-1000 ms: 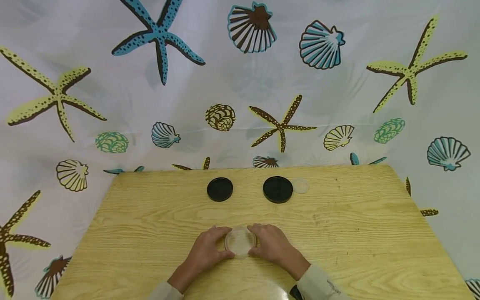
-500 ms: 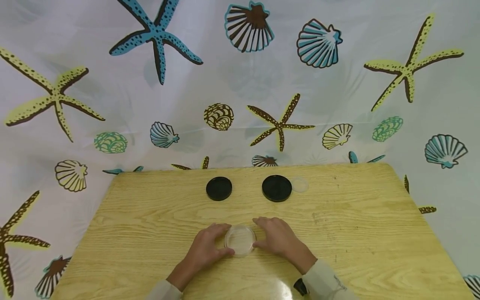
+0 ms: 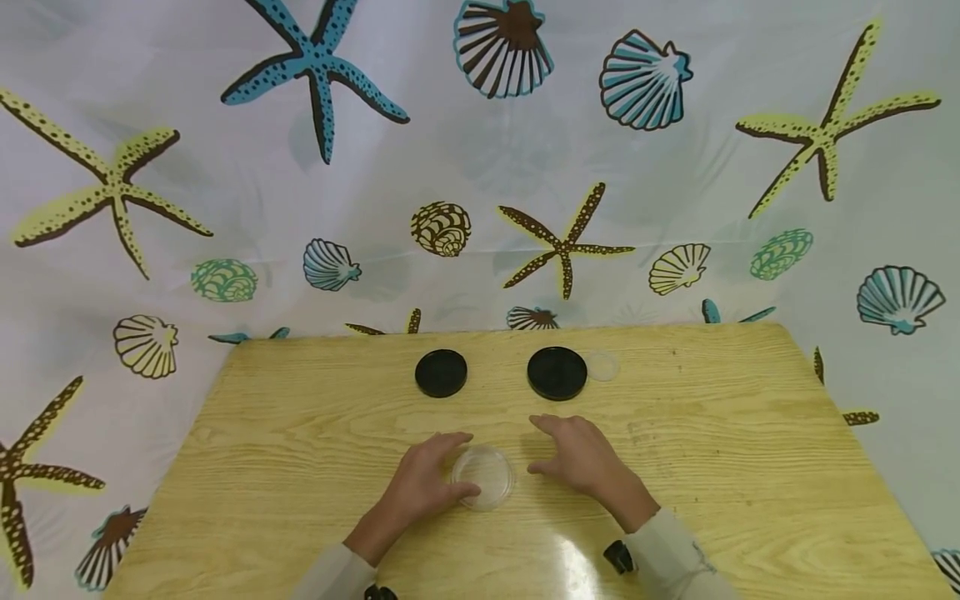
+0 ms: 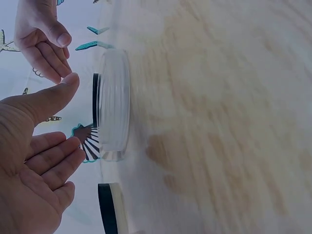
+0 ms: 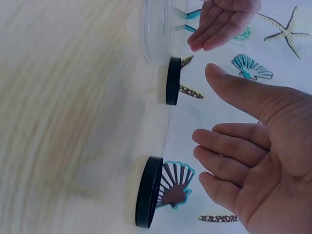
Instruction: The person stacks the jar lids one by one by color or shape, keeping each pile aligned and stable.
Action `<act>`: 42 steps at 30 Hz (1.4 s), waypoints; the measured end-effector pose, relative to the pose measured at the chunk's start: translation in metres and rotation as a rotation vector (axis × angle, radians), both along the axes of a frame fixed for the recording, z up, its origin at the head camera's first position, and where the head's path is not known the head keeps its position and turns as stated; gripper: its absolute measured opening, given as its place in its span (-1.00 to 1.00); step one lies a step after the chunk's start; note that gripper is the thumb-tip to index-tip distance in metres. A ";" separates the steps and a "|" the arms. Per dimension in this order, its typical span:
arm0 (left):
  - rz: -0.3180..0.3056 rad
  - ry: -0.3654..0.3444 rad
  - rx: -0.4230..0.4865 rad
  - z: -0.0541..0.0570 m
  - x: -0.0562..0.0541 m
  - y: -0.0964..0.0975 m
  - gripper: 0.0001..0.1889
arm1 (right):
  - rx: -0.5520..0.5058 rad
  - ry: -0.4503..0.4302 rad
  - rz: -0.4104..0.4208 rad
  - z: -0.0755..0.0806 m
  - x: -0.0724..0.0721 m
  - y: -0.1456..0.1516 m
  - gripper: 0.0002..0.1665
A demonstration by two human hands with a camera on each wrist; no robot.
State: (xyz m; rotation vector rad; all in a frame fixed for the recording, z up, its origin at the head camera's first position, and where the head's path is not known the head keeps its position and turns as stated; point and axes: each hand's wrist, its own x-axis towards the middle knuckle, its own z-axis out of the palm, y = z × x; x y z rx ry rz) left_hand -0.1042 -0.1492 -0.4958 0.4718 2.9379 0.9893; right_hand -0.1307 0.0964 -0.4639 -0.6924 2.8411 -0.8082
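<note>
A clear, shallow round container [image 3: 491,479] rests on the wooden table in the middle, its ridged clear wall showing in the left wrist view. My left hand [image 3: 427,475] hovers at its left side, thumb and fingers spread, thumb overlapping the rim in the head view. To the right, my right hand [image 3: 585,460] is apart from the container, fingers extended and thumb spread, nothing between them. In the right wrist view, black round lids [image 5: 172,83] stand beyond this hand's fingertips, the nearer black lid [image 5: 148,195] lower down.
Toward the table's back edge lie a smaller black lid [image 3: 441,373] on the left and a larger black lid [image 3: 557,373] on the right. A thin clear disc [image 3: 603,366] lies against the larger one. Behind the table [image 3: 750,467] hangs a seashell-patterned curtain [image 3: 480,158].
My right hand has let go of the container and moved right and away from me. My left hand has loosened and lifted slightly off its side. The container has stayed in place.
</note>
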 end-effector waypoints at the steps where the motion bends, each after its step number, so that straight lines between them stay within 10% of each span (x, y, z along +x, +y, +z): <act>1: -0.001 0.001 -0.002 0.001 -0.001 0.001 -0.31 | -0.001 0.005 -0.011 0.001 -0.001 0.002 -0.27; 29: -0.055 0.034 0.061 0.038 -0.056 0.057 -0.29 | 0.060 -0.015 -0.180 0.021 -0.028 0.082 -0.18; 42: -0.099 0.036 0.002 0.037 -0.085 0.093 -0.28 | 0.096 -0.010 -0.204 0.022 -0.045 0.098 -0.14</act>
